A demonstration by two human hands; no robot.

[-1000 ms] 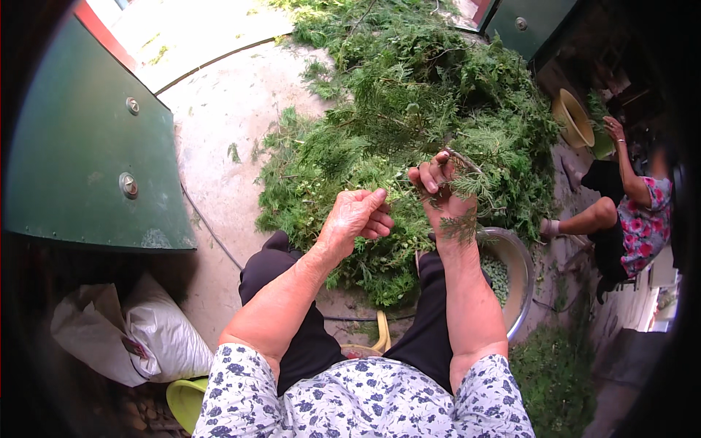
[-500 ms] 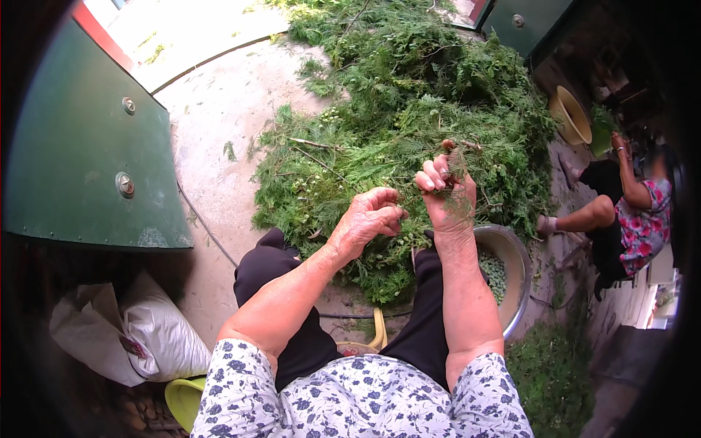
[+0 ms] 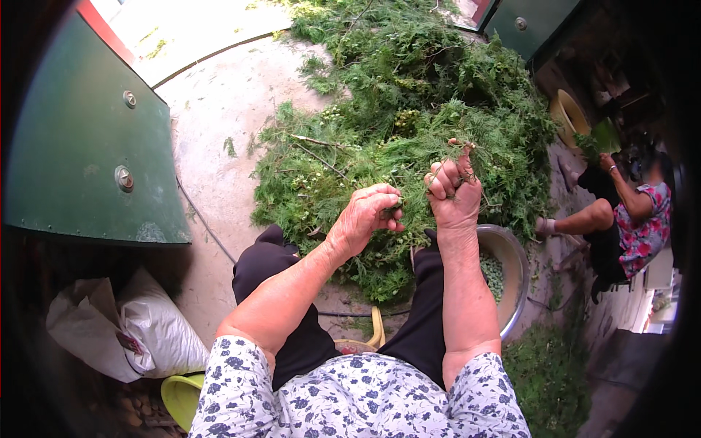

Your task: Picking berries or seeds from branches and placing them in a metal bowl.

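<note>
Just over the near edge of a big heap of conifer cuttings, a sprig is being gripped by the right hand, fingers curled round it, its feathery end showing up by the thumb and kinda hard to pick out from all the green behind. Close by on the left and a touch lower, the left hand is held with its fingers bent in toward the thumb; whether they're fully closed or something tiny is pinched there can't be made out. The heap is spread over the floor, with a few bare sticks lying on top. Beside the right leg a metal bowl is parked, partly filled with small green cones. Way off left, a white sack is placed near a green door, with a lime tub tucked next to it. Over on the right, another person is seated, some greenery being held, and a yellow basin is set nearby.
</note>
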